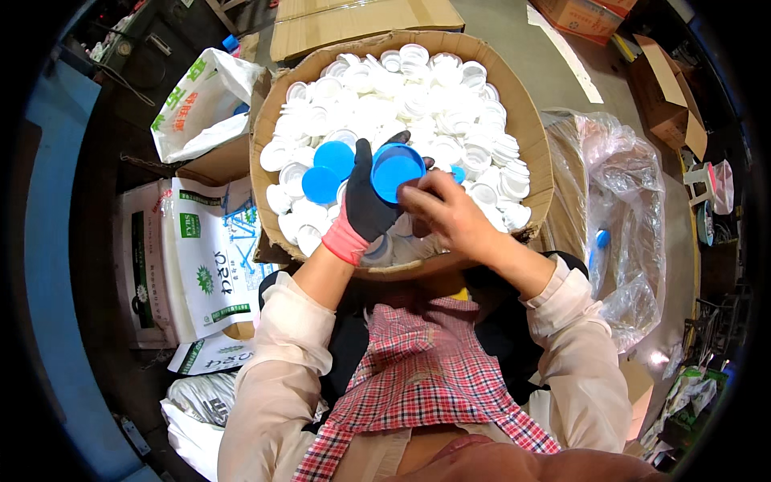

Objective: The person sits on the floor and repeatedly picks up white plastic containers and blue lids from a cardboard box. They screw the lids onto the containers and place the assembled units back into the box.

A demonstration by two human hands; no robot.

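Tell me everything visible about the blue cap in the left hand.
The blue cap is round, apparently plastic, with a raised rim around a flat recess. Its hollow side faces the camera. The gloved left hand holds it above white caps; the bare right hand meets its lower-right edge, contact unclear.

White caps (376, 103) are being brightly lit, their detail being washed out toward the far edge of the carton (536, 153); outlines are being better resolved along its right edge. Glare is being returned by clear plastic film (630, 193) beyond that edge. Deep shadow is being recorded well beyond the left edge. A blue panel (71, 201) is being curved by fisheye distortion; picture corners are being masked black.
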